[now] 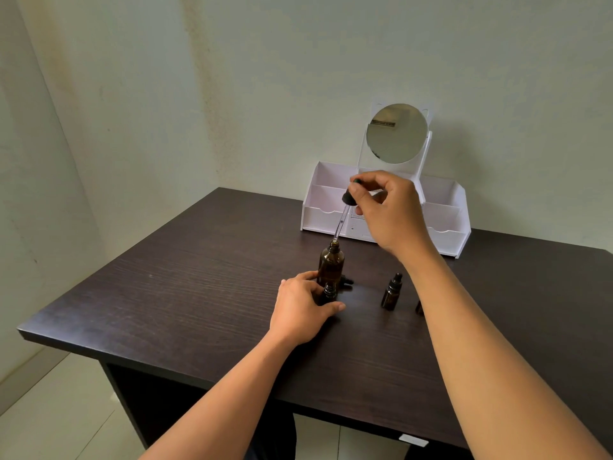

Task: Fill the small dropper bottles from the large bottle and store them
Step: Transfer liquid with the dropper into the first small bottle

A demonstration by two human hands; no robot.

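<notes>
Right grip [388,210] pinches dropper [345,210], tip at large bottle [331,263] mouth. Left grip [302,310] curled round uncapped small bottle [329,291] on bench [166,293]. Capped small bottle [392,292] stands apart. Filling underway; organizer [318,207] storing not begun.

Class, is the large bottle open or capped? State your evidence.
Open: the large bottle has no cap, and the right hand holds the dropper with its tip at the bare mouth.
</notes>
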